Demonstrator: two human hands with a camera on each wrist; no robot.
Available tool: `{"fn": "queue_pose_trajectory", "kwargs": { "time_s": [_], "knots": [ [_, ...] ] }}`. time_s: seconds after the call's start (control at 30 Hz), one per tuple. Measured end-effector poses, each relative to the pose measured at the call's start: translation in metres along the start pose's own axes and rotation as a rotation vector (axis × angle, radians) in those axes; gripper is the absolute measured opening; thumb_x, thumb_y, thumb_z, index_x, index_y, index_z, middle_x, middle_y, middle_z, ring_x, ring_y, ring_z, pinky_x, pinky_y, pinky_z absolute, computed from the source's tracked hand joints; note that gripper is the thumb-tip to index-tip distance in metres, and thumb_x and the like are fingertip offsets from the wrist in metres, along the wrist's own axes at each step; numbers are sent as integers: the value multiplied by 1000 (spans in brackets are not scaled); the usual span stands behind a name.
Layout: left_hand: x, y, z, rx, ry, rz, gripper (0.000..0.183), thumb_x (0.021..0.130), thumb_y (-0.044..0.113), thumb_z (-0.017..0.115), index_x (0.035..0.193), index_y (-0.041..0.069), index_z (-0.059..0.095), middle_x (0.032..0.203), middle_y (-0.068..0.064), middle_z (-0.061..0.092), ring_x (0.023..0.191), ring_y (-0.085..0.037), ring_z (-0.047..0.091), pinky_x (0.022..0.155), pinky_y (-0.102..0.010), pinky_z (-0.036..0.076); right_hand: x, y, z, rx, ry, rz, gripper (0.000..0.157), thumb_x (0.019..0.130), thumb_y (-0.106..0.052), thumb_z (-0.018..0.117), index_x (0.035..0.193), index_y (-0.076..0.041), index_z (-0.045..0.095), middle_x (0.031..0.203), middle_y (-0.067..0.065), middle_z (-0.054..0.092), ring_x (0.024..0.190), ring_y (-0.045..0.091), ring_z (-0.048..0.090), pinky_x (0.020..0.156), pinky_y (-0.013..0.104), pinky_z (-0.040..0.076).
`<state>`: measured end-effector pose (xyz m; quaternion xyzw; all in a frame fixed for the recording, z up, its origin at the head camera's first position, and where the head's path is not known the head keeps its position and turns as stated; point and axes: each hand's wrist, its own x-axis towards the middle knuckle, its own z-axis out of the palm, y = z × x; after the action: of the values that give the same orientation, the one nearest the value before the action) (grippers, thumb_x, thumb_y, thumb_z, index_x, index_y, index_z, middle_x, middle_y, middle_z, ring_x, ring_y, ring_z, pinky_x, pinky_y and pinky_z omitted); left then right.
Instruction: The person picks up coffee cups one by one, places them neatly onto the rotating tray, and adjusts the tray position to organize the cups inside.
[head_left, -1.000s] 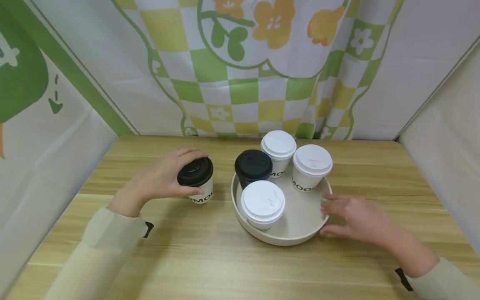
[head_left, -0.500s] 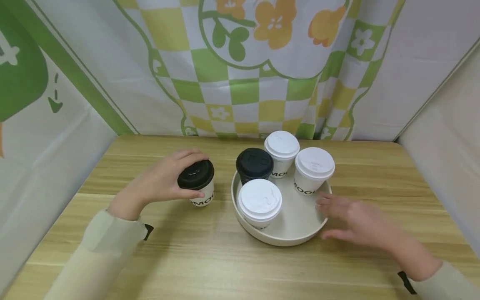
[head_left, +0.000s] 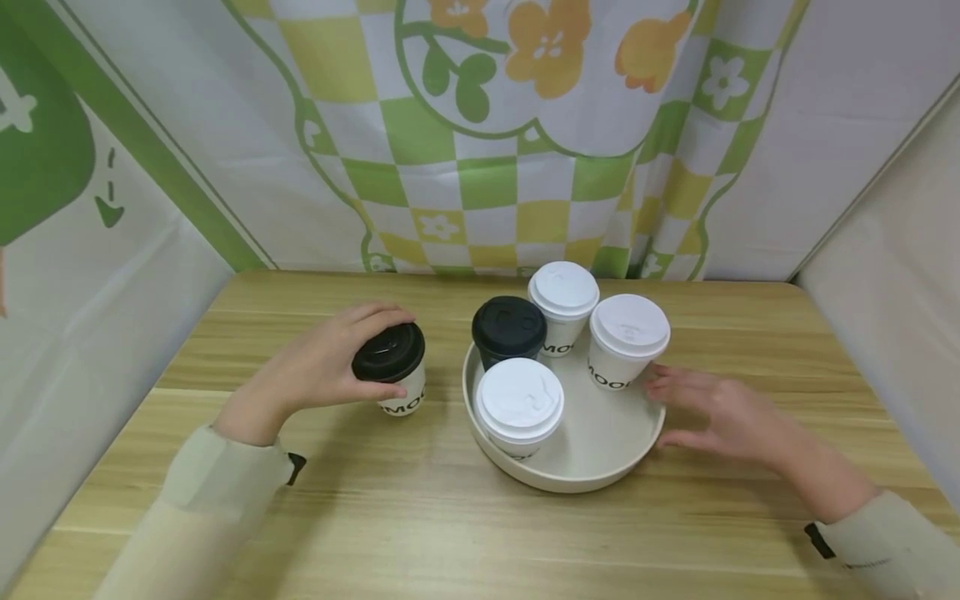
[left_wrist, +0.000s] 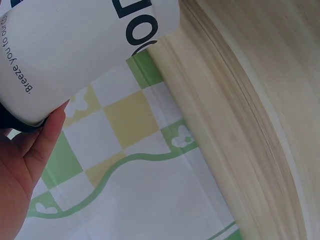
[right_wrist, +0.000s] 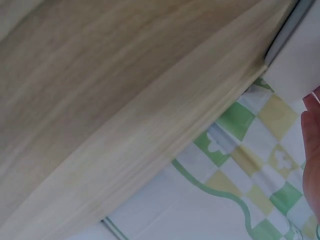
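My left hand (head_left: 330, 358) grips a white paper cup (head_left: 408, 392) round its black lid (head_left: 390, 352); thumb at the front, fingers at the back. In the left wrist view, printed lettering shows on the cup (left_wrist: 85, 50), with my fingers (left_wrist: 50, 135) by its lid. My right hand (head_left: 723, 412) is at the right rim of a round cream tray (head_left: 570, 483), fingers extended, fingertips close to a white-lidded cup (head_left: 618, 358). Also on the tray are a black-lidded dark cup (head_left: 510, 329), a rear white-lidded cup (head_left: 562, 300) and a front one (head_left: 520, 408), all upright.
A wooden table (head_left: 450, 542) carries the tray and the held cup, which is left of the tray. Behind the table's back edge hangs a green and yellow checked curtain (head_left: 487, 183). Pale fabric walls (head_left: 900, 275) stand at both sides.
White-lidded cups on the tray have shifted slightly, the back and right ones rightward, the front one leftward. My right hand dipped inward, then drew back to the rim. My left hand barely moved.
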<state>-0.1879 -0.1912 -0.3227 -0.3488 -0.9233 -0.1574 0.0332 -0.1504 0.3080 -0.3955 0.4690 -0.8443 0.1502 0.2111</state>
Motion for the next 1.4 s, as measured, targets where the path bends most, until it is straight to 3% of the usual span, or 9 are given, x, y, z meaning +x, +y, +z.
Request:
{"fn": "queue_pose_trajectory", "kwargs": {
  "time_s": [0.3,0.63,0.87,1.1,1.13,1.23,1.33,1.4],
  "knots": [
    [-2,1,-2,-4,6,14,84,75,51,83,142,12,51,144,-12,51,133,-35,48,107,-55,43,3,-8,-2,-47,-1,20,57,69,-50,83,103,-6,75,110,12,75,100,32,71,82,37,56],
    [-4,3,-2,13,14,27,83,74,53,83,141,14,52,142,-10,53,130,-33,51,105,-53,45,3,-24,-4,-87,-63,69,58,71,-54,79,102,-5,74,110,15,74,103,35,70,78,43,59],
    [-3,5,-2,15,9,29,84,74,54,82,141,14,52,141,-10,54,130,-32,52,105,-53,45,6,-38,-8,-146,-91,85,57,76,-61,73,100,-10,76,105,9,76,99,31,72,75,42,60],
    [-4,4,0,13,10,31,83,74,55,82,141,15,52,140,-9,54,130,-32,52,105,-53,45,5,-41,-8,-136,-71,76,57,74,-62,75,101,-12,76,103,5,77,98,27,73,78,41,59],
    [-4,4,0,13,11,31,83,74,55,82,141,15,52,140,-9,55,130,-32,52,105,-53,45,3,-39,-7,-114,-59,81,56,74,-60,76,102,-12,75,105,4,76,99,28,72,84,35,58],
    [-3,4,1,12,14,36,83,74,55,82,140,14,53,140,-9,55,129,-31,52,104,-53,46,-3,-28,-2,-33,18,57,57,82,-60,70,106,-9,74,109,6,75,104,29,68,102,21,47],
    [-3,3,2,9,19,46,83,74,54,82,140,13,53,139,-9,55,129,-31,53,104,-52,46,-6,-15,1,28,95,21,59,90,-60,60,107,-5,73,109,9,74,114,23,64,114,11,27],
    [-2,3,2,8,19,47,83,74,54,82,140,13,53,139,-9,55,129,-31,52,104,-52,46,-6,-9,1,36,122,16,60,91,-60,57,106,-4,73,108,11,74,116,19,62,114,11,29]
  ]
}}
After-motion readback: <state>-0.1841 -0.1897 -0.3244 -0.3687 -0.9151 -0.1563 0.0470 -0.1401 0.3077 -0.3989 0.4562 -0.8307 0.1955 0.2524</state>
